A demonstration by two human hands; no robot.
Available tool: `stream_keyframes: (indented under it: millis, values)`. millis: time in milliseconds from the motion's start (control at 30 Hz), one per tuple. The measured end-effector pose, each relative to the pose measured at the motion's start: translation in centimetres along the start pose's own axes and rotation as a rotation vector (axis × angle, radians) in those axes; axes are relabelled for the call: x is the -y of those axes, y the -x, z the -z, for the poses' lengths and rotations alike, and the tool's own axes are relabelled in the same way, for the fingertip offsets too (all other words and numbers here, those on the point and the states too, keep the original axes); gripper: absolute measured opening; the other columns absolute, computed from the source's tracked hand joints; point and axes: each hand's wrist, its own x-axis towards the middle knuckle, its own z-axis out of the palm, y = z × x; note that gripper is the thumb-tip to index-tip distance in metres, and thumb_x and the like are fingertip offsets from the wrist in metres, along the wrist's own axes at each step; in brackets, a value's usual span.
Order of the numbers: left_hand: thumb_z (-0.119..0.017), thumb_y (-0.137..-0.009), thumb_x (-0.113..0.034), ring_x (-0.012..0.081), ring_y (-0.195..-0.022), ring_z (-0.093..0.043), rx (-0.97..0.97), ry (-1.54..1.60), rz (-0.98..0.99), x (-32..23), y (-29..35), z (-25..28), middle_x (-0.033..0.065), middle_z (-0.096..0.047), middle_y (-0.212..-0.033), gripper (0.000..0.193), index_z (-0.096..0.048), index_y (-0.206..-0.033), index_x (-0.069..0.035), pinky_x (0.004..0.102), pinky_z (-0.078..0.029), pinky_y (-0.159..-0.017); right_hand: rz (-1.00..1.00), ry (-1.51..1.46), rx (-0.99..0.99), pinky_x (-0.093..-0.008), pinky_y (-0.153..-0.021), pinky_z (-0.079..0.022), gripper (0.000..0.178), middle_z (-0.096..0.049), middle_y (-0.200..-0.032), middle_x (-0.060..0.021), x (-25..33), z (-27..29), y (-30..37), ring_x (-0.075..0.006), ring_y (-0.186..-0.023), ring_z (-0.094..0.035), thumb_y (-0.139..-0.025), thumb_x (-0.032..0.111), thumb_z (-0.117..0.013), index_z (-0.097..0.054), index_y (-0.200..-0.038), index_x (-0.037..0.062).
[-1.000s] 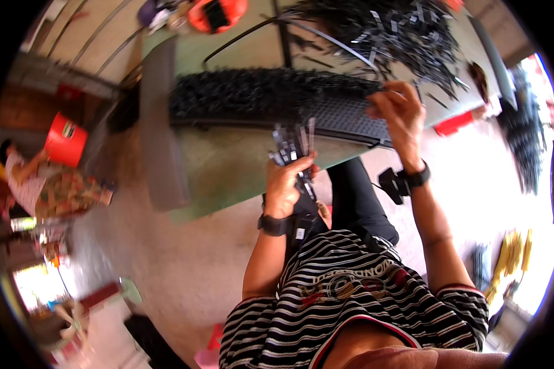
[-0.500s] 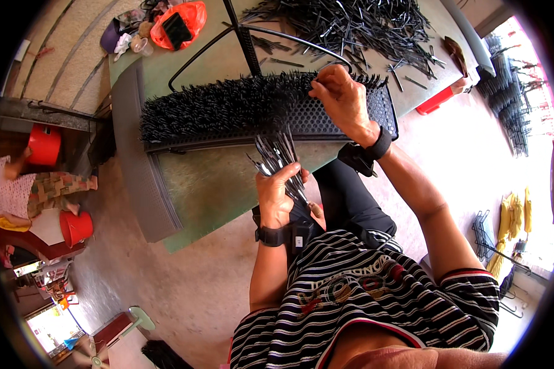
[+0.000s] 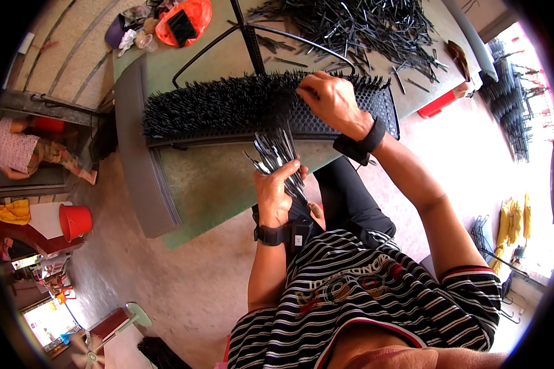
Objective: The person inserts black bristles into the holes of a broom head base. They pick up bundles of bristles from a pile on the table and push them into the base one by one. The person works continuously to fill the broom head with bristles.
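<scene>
The left hand (image 3: 279,184) is wrapped tight around a bunch of thin black strips (image 3: 271,154). The bunch sticks up like a fan, just on the near side of the black board (image 3: 378,111). The right hand (image 3: 332,101) is over the right part of the board, with its fingers bent in. Its thumb and finger are near each other by the fuzzy tufts (image 3: 209,107), but I cannot tell if they pinch a strip.

The board lies on the green tabletop (image 3: 209,197). It is full of little holes. The tufts cover its left and middle parts, and bare holes show at its right end. Past the far side of the board is a big messy pile of strips (image 3: 369,31). A black metal frame (image 3: 250,46) is also on its far side. Long grey sheets (image 3: 138,154) lie just beside its left end. Far to the left of the board is a red bucket (image 3: 75,222).
</scene>
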Motion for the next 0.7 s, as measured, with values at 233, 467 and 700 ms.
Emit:
stream_keyframes:
  millis: [233, 467, 700]
  values:
    - [-0.065, -0.072, 0.007, 0.0226, -0.06, -0.063, 0.092, -0.055, -0.018, 0.2, 0.0, -1.2, 0.0125, -0.065, -0.081, 0.024, -0.059, -0.095, 0.002, 0.0326, -0.051, -0.053, -0.666, -0.842, 0.511, -0.0196, -0.046, -0.047, 0.028, -0.064, -0.068, -0.0067, 1.0, 1.6, 2.1, -0.0093, -0.053, -0.06, -0.087, 0.023, -0.062, -0.064, -0.083, -0.0038]
    - [-0.066, -0.072, 0.004, 0.025, -0.066, -0.064, 0.044, -0.029, 0.006, 0.7, -0.8, -1.3, 0.0123, -0.065, -0.082, 0.021, -0.061, -0.093, 0.002, 0.0331, -0.052, -0.053, -0.382, -0.676, -0.18, -0.0232, -0.051, -0.05, 0.015, -0.066, -0.073, -0.0117, 0.2, 2.2, 1.3, -0.0148, -0.062, -0.066, -0.084, 0.005, -0.06, -0.055, -0.096, -0.0031]
    - [-0.065, -0.072, 0.004, 0.0253, -0.067, -0.064, 0.018, 0.014, 0.045, 0.7, -0.9, -1.5, 0.0129, -0.065, -0.083, 0.023, -0.059, -0.095, 0.002, 0.0339, -0.052, -0.055, -0.254, -0.498, -0.199, -0.0271, -0.053, -0.05, 0.017, -0.066, -0.077, -0.0162, -0.7, 0.5, 1.3, -0.0202, -0.067, -0.068, -0.086, 0.004, -0.058, -0.048, -0.099, 0.0014]
